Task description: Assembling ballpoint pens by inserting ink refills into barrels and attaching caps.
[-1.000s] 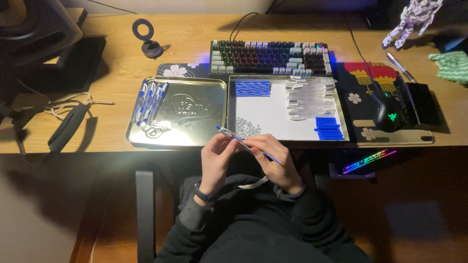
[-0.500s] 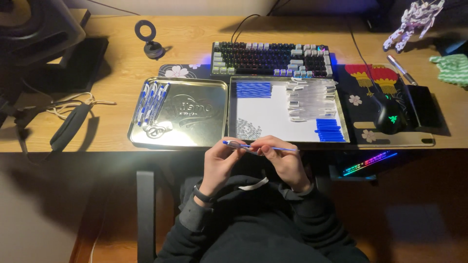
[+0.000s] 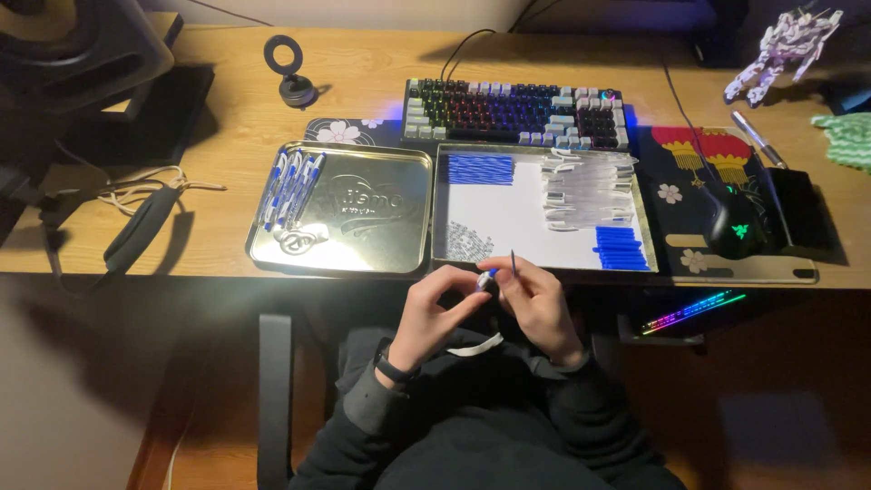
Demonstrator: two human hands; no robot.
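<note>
My left hand [image 3: 434,313] pinching a blue-and-white pen barrel [image 3: 487,280], my right hand [image 3: 535,304] gripping a thin blue refill [image 3: 513,264], both just below the tin tray [image 3: 441,204] edge

2 hands [image 3: 435,313] are in view, with 1 pen [image 3: 487,279] between them. 2 trays [image 3: 340,268] lie side by side on 1 desk [image 3: 227,109]: the left one has roughly 5 finished pens [image 3: 290,186], too bunched for an exact count, and the right one has 4 heaps of parts [image 3: 585,191], each too dense to count. There is also 1 keyboard [image 3: 517,111], 1 mouse [image 3: 733,222], 1 toy robot figure [image 3: 785,41] and 1 pair of headphones [image 3: 136,231].
</note>
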